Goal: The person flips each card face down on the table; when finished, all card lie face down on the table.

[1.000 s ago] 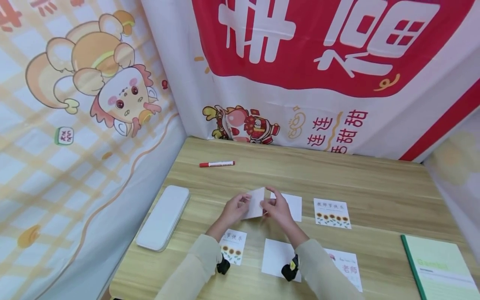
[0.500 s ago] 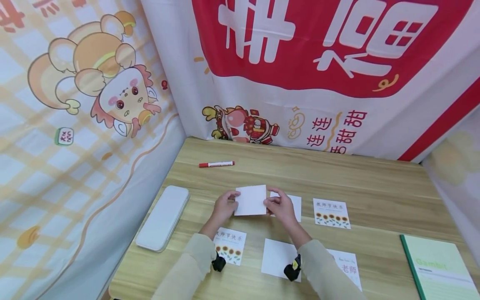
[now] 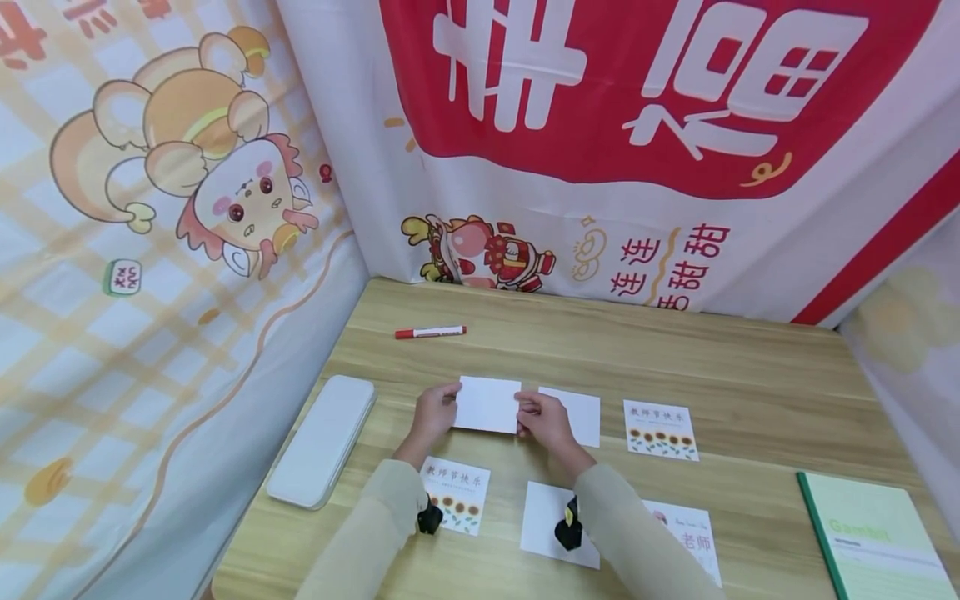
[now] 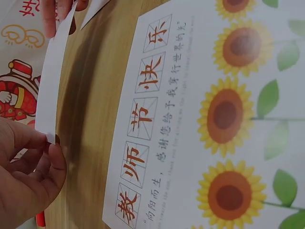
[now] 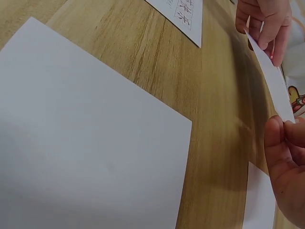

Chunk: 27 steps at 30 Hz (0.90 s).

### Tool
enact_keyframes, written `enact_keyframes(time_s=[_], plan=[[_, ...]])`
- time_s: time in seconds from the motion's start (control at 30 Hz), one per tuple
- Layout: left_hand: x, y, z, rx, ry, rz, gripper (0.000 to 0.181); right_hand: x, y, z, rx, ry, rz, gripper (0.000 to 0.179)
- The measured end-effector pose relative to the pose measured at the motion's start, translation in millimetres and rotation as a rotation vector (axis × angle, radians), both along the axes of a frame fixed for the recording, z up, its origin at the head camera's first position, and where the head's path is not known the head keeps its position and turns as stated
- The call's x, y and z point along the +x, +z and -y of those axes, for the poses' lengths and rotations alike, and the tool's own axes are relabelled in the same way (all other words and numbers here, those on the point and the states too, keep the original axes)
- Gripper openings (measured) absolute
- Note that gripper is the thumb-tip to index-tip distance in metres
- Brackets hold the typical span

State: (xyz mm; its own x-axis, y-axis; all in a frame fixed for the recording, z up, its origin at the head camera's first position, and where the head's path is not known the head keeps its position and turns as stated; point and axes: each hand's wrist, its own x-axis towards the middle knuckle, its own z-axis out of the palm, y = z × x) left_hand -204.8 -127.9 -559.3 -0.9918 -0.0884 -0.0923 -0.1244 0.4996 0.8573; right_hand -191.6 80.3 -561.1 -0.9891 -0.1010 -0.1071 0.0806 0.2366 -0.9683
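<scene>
Between both hands, a blank white card (image 3: 487,405) is raised off the wooden table, with its shadow on the wood below. My left hand (image 3: 436,415) pinches its left edge; thumb and fingertips meet at a corner in the left wrist view. At the opposite edge, my right hand (image 3: 545,422) pinches it between thumb and fingers. Seen from the right wrist, the card (image 5: 272,80) is tilted nearly edge-on. A second white card (image 3: 581,415) lies just right of my right hand. Below my left hand is a sunflower card (image 4: 143,114) with printed characters.
Another sunflower card (image 3: 660,430) lies to the right. A white card (image 3: 542,521) and a printed card (image 3: 696,542), partly under the right sleeve, lie nearer. A white case (image 3: 322,442) is at left, a red marker (image 3: 431,332) behind, a green notebook (image 3: 873,533) at right.
The held card has turned from a slanted angle to show its blank face squarely. Both hands have shifted left with it, and more of the white card beside them now shows.
</scene>
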Motion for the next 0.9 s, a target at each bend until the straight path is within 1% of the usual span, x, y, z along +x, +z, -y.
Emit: enact_keyframes(time_s=[0.2, 0.37, 0.47, 0.6, 0.67, 0.77, 0.83, 0.9], plan=[[-1.3, -8.3, 4.3, -0.048, -0.010, -0.056, 0.040, -0.2, -4.5, 9, 0.049, -0.022, 0.066, 0.029], [-1.8, -12.1, 5.3, -0.079, -0.005, -0.088, 0.041, 1.7, -8.8, 11, 0.065, -0.040, 0.082, 0.029], [-1.0, -11.3, 5.4, -0.084, -0.005, -0.091, 0.043, 2.3, -9.8, 12, 0.051, -0.049, 0.095, 0.030], [-0.8, -8.0, 5.2, -0.050, -0.009, -0.067, 0.047, 2.7, -10.3, 13, 0.029, -0.062, 0.110, 0.034], [-0.6, -6.5, 5.6, -0.034, -0.016, -0.061, 0.049, 3.4, -9.5, 13, 0.035, -0.072, 0.113, 0.035], [0.6, -4.8, 7.2, -0.032, -0.034, -0.072, 0.050, 8.1, -6.3, 13, 0.081, -0.077, 0.093, 0.035], [3.0, -3.7, 9.4, -0.056, -0.045, -0.078, 0.051, 14.1, -2.6, 12, 0.134, -0.053, 0.066, 0.034], [7.0, -2.4, 12.3, -0.096, -0.060, -0.076, 0.051, 22.8, 1.7, 11, 0.191, 0.015, 0.032, 0.035]])
